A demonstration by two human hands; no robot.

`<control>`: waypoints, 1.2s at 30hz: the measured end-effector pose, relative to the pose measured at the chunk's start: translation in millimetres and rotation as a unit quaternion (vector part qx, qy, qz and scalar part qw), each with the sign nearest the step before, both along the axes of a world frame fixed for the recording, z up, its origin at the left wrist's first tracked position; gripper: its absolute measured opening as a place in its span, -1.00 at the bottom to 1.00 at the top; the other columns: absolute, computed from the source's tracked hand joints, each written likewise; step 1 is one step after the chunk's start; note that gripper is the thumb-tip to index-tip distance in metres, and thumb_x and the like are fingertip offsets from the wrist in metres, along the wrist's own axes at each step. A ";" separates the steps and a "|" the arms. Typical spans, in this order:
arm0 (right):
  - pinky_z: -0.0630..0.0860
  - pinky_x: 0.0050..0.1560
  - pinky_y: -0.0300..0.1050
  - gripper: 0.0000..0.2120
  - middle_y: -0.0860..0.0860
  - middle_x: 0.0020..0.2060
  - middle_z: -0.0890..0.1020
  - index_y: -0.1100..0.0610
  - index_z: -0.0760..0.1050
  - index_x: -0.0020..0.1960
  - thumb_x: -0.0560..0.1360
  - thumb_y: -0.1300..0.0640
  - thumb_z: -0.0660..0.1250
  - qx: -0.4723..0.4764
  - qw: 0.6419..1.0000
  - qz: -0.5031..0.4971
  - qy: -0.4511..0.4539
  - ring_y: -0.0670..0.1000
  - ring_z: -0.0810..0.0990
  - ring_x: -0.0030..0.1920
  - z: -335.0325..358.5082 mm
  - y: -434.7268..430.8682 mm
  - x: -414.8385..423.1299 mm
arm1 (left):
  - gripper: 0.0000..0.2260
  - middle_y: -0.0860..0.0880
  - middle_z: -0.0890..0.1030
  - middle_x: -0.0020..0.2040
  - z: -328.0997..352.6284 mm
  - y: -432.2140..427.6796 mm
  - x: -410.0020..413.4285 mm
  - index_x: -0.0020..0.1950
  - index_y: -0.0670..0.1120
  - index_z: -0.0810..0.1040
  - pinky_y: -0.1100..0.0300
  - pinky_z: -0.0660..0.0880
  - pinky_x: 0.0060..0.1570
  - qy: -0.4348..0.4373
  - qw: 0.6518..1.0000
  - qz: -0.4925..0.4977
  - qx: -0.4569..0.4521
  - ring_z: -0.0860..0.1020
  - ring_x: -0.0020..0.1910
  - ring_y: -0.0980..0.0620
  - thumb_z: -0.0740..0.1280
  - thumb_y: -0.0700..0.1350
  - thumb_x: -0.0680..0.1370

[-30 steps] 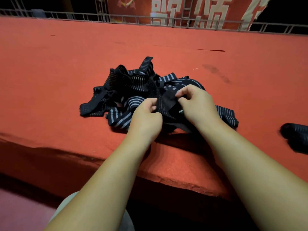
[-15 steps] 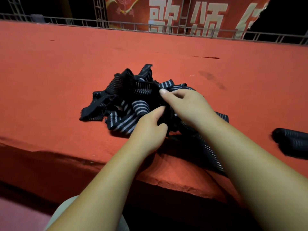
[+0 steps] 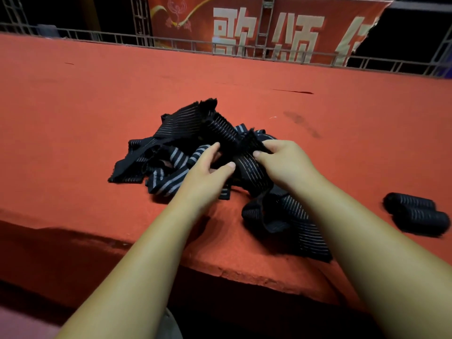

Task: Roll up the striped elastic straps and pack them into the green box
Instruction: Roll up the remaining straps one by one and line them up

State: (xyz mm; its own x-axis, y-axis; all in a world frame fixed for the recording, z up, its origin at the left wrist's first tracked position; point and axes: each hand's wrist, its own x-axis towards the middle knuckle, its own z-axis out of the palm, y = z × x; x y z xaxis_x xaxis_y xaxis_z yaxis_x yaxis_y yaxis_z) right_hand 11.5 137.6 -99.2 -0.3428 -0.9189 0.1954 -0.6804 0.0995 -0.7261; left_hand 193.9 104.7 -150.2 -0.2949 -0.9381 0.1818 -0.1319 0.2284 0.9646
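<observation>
A tangled pile of black elastic straps with pale stripes (image 3: 171, 148) lies on the red carpeted platform (image 3: 73, 123). Both hands work at its near right side. My left hand (image 3: 208, 174) pinches a strap between thumb and fingers. My right hand (image 3: 286, 162) grips the same wide strap (image 3: 252, 170), whose free end (image 3: 293, 226) trails down toward the platform's front edge under my right forearm. Two rolled-up straps (image 3: 418, 214) lie side by side at the far right. No green box is in view.
The platform's front edge (image 3: 244, 272) drops off just below my forearms. A metal railing (image 3: 244, 48) and a red banner with pale characters (image 3: 264, 25) stand along the far side.
Both hands have lifted one wide strap out of the pile and drawn it toward me; its loose end now lies stretched to the front edge. The pile has been pulled up and shifted.
</observation>
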 end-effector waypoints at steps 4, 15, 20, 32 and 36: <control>0.66 -0.02 0.11 -0.83 0.08 -0.13 0.77 0.04 0.71 0.02 0.57 0.16 0.34 -0.006 0.998 -0.005 -0.068 0.06 0.71 -0.16 6.0 13.7 -8.0 | -0.29 0.29 0.30 0.65 0.4 -8.0 -1.9 0.67 0.41 0.16 -0.07 0.48 0.49 0.000 1.000 0.011 -0.008 0.55 0.35 0.35 0.42 0.18 0.59; 0.68 0.04 0.05 -0.82 0.03 -0.12 0.81 0.10 0.75 0.06 0.65 0.02 0.43 -0.035 0.977 0.046 -0.203 0.09 0.80 -0.03 33.2 80.1 -21.6 | -0.88 0.12 0.77 -0.09 35.4 28.9 -31.0 0.09 0.08 0.76 0.22 0.52 -0.18 0.132 0.990 -0.029 -0.040 0.64 -0.21 0.19 0.45 -0.11 0.67; 0.62 -0.11 0.07 -0.76 0.09 -0.17 0.78 0.12 0.69 -0.05 0.59 -0.07 0.50 -0.095 0.985 -0.003 -0.141 0.08 0.72 -0.23 57.5 105.9 -29.2 | -0.85 -0.16 0.73 -0.09 69.0 57.1 -38.9 0.16 -0.08 0.77 -0.01 0.57 -0.05 0.216 0.971 -0.098 -0.006 0.62 -0.14 -0.04 0.40 -0.12 0.70; 0.58 -0.24 -0.20 -0.67 0.17 -0.15 0.75 0.37 0.66 0.17 0.62 0.08 0.44 -0.091 0.919 0.178 -0.340 0.00 0.69 -0.23 141.6 173.9 -36.0 | -0.70 -0.10 0.57 0.02 175.1 99.2 -49.6 0.42 0.15 0.62 -0.01 0.46 0.03 0.117 0.946 -0.253 -0.166 0.49 -0.08 -0.06 0.37 0.02 0.68; 0.48 -0.42 -0.26 -0.73 -0.03 -0.42 0.56 0.25 0.62 -0.05 0.54 0.01 0.44 -0.088 0.908 0.203 -0.357 -0.11 0.52 -0.44 162.1 195.7 -32.7 | -0.89 -0.01 0.63 0.00 204.8 108.4 -47.0 0.16 0.05 0.62 0.05 0.48 -0.02 0.088 0.946 -0.243 -0.196 0.55 -0.03 0.01 0.40 0.03 0.68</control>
